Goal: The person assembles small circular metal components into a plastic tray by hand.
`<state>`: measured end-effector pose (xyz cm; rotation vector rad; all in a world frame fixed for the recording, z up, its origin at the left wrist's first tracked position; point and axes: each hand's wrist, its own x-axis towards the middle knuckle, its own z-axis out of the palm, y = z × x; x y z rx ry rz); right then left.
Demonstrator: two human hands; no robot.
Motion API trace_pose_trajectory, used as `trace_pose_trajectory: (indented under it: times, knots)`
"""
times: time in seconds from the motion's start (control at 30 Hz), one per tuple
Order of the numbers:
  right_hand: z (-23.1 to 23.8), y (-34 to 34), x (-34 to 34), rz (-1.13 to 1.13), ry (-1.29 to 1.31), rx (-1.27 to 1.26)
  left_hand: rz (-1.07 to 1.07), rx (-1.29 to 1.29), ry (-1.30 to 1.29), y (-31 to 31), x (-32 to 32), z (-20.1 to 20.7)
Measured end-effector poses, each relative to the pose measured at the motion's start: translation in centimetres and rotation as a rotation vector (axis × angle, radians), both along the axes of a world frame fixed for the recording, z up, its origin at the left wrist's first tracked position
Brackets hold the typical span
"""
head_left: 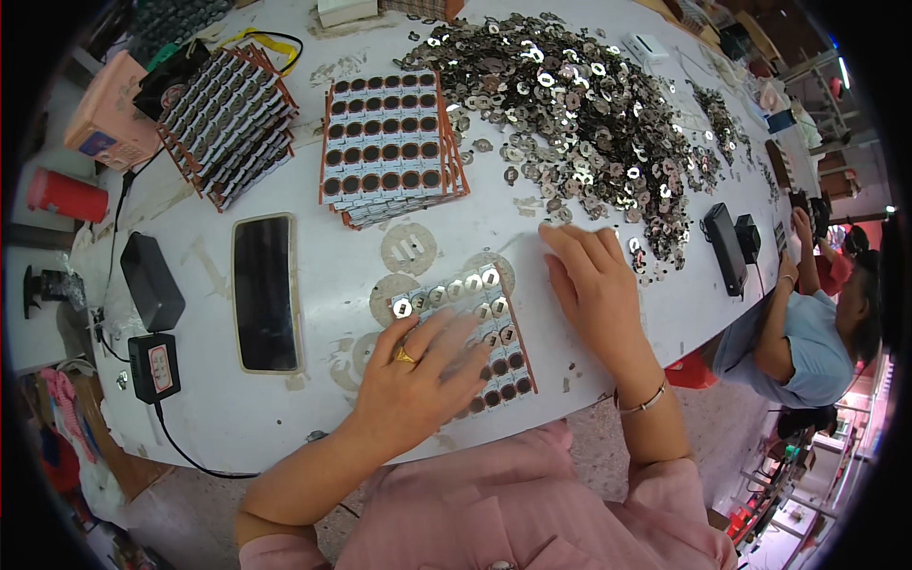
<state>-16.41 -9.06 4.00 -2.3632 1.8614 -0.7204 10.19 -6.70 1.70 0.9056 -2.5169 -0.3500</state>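
Observation:
A flat rectangular panel [508, 332] lies on the table in front of me, patterned with rows of dark round spots. Shiny round metal pieces with slots cover its upper rows, while dark spots show bare at the lower right. My left hand [418, 375], with a gold ring, spreads over the panel's left side; its fingertips are smeared by motion. To the right of the panel, my right hand [598, 285] rests low over the table, fingers bent and thumb apart from the index finger. No piece is visible between them. A large heap of loose metal pieces [608, 114] lies beyond it.
Two stacks of similar panels, one upright stack [385, 142] and one slanted stack [228, 123], stand at the far left. A phone [266, 294], a black box [152, 282] and an adapter [154, 369] lie left. Another person [793, 332] sits at right.

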Motion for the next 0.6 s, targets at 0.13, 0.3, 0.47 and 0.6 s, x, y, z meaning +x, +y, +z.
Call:
trace_pose_trajectory:
  times: [0.13, 0.3, 0.47, 0.6]
  knots:
    - [-1.7, -1.7, -1.4, 0.058, 0.234, -0.118, 0.006, -0.017, 0.016, -0.2, 0.1, 0.0]
    - [-0.8, -1.1, -1.0, 0.033, 0.058, -0.1, 0.016, -0.025, 0.027, -0.3, 0.1, -0.2]
    - [0.4, 1.8, -0.1, 0.019, -1.145, 0.682, 0.018, -0.001, 0.013, -0.3, 0.3, 0.0]
    - [0.1, 3.3, 1.2, 0.029, -1.263, 0.797, 0.018, 0.038, 0.015, -0.6, 0.1, 0.0]
